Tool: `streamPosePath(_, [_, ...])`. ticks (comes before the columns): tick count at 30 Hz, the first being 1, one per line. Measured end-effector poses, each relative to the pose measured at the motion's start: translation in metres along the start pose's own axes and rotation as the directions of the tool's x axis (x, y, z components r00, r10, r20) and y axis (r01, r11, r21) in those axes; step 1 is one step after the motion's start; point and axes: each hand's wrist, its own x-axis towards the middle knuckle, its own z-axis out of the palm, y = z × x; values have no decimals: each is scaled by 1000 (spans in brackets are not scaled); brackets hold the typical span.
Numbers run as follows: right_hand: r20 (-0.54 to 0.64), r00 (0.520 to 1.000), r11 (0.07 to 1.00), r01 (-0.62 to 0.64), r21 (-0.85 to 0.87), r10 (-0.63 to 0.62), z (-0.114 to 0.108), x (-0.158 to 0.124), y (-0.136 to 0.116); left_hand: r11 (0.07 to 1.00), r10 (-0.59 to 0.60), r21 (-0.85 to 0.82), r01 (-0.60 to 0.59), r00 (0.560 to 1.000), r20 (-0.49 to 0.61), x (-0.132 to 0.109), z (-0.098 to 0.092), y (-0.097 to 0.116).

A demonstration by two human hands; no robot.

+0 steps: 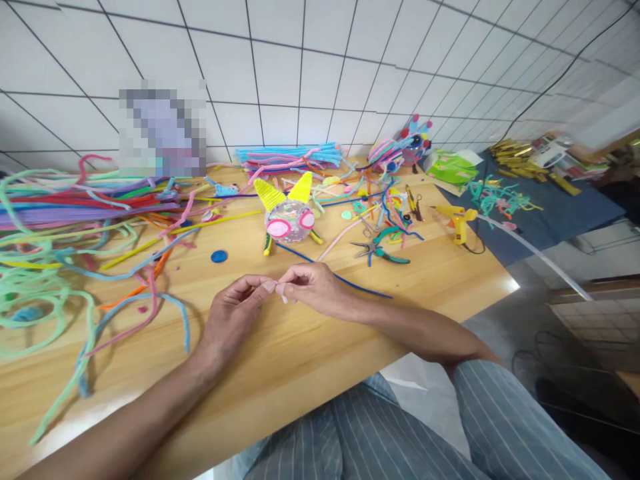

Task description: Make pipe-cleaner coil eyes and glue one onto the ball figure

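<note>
Over the wooden table [280, 360], my left hand [231, 318] and my right hand [314, 287] meet fingertip to fingertip. Both pinch a small pale pink piece [280, 289] between them; I cannot make out what it is. A blue pipe cleaner [350, 280] lies on the table behind my right hand. Farther back stands a round craft figure [289, 217] with yellow ears and pink eyes. A small blue disc [219, 256] lies to the left of it.
Loose pipe cleaners [60, 233] in many colours cover the table's left side, and a blue bundle [287, 158] lies by the tiled wall. Green-handled pliers [383, 248], a yellow glue gun [457, 220] and a second craft figure [400, 150] sit to the right.
</note>
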Motion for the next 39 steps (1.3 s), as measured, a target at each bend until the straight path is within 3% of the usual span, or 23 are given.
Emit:
streamPosePath(3, [-48, 998, 999, 26, -45, -29, 2, 0, -1, 998, -45, -40, 44, 999, -11, -3, 2, -3])
streamPosePath(5, [-55, 996, 990, 65, -124, -72, -1, 0, -3, 999, -36, 34, 34, 998, 46, -1, 2, 0])
streamPosePath(9, [32, 986, 925, 166, -343, -165, -12, 1, -9, 962, 64, 255, -103, 986, 156, 6, -3, 11])
streamPosePath(12, [67, 976, 882, 216, -420, -207, -16, 0, -14, 935, 102, 320, -155, 979, 178, 8, -6, 16])
streamPosePath(19, [-19, 999, 997, 46, -55, -47, -6, 0, -8, 997, 62, 51, -63, 998, 25, 0, 5, 12])
streamPosePath(23, [-56, 998, 999, 32, -6, -32, -1, 2, 0, 996, 19, -90, -21, 1000, -24, -3, 12, 3])
streamPosePath(25, [-57, 997, 997, 42, -59, -46, -3, 2, -1, 999, 15, -42, -15, 1000, 13, -2, 11, 4])
streamPosePath(28, [-50, 991, 967, 110, -232, -125, -8, 2, -7, 987, 93, 124, -105, 991, 100, 3, 4, 9])
streamPosePath(33, [40, 937, 797, 317, -513, -347, -12, -1, -11, 911, 186, 331, -245, 962, 201, 7, -4, 13])
streamPosePath(36, [52, 923, 755, 344, -558, -382, -12, -2, -9, 915, 198, 318, -250, 962, 187, 7, -3, 12])
streamPosePath(39, [-6, 933, 809, 309, -499, -360, -10, -2, -8, 953, 190, 218, -211, 975, 115, 8, -1, 11])
